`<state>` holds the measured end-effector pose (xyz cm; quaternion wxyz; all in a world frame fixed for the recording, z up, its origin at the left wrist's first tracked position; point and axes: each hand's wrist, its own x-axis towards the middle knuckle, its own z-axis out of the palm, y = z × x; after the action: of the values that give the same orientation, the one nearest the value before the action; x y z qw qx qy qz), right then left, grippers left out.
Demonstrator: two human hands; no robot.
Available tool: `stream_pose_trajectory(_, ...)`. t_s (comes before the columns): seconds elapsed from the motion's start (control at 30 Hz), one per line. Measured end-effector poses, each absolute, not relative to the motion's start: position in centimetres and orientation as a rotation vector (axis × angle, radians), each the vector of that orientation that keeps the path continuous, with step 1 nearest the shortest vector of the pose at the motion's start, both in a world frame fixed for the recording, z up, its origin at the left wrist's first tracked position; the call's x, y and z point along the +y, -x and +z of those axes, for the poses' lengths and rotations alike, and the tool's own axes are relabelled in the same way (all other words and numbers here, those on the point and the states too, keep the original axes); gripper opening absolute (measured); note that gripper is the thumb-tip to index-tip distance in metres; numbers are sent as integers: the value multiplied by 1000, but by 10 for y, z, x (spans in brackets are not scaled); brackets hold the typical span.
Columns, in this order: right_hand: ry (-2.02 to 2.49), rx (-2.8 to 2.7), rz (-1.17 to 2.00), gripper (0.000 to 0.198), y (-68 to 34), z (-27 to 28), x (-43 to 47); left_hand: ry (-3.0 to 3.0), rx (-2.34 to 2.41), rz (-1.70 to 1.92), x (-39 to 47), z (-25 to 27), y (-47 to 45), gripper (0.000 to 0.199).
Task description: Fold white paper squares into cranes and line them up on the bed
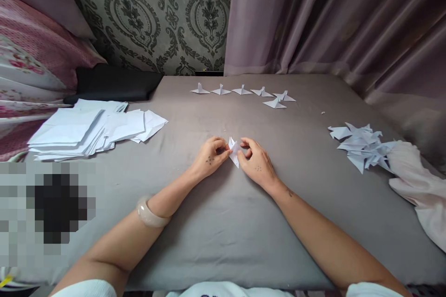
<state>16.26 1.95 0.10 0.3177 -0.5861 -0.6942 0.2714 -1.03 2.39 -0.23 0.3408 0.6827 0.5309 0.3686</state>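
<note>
A small piece of folded white paper (234,152) is held between my two hands over the middle of the grey cloth surface. My left hand (212,155) pinches its left side between thumb and fingertips. On the other side, my right hand (257,161) has its thumb against the paper's right edge, with the fingers curled above. The paper is narrow, with pointed ends at top and bottom. Beyond my hands, a row of folded paper cranes (241,90) stands along the far part of the surface, with one crane (274,103) set nearer to me than the others.
Stacks of white paper sheets (66,126) lie at the left, in front of a black folded item (114,82). A heap of folded paper pieces (365,145) rests at the right, beside a pale cloth (414,181). Curtains (272,18) and a patterned wall (174,14) border the far side.
</note>
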Motion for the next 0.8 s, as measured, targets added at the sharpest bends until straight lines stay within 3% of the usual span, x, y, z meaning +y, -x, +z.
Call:
stream_pose_trajectory(0.27, 1307, -1628, 1145, 58, -171, -10, 30, -1584, 1187, 984, 19, 5, 10, 20)
stream_pose_trajectory(0.43, 1109, -1443, 1400, 49, -166, -3, 30, -1587, 1067, 1066, 16, 9, 8, 25)
stream_pose_trajectory(0.6, 1032, -1264, 1592, 25, -163, 12, 25, -1356, 1002, 1131, 15, 18, 5, 40)
stream_pose_trajectory(0.7, 1046, -1028, 1753, 30, -164, 17, 25, -1154, 966, 1129, 16, 20, 3, 47)
stream_pose_trajectory(0.8, 997, -854, 1872, 35, -164, 17, 25, -1066, 988, 1107, 17, 18, 3, 39)
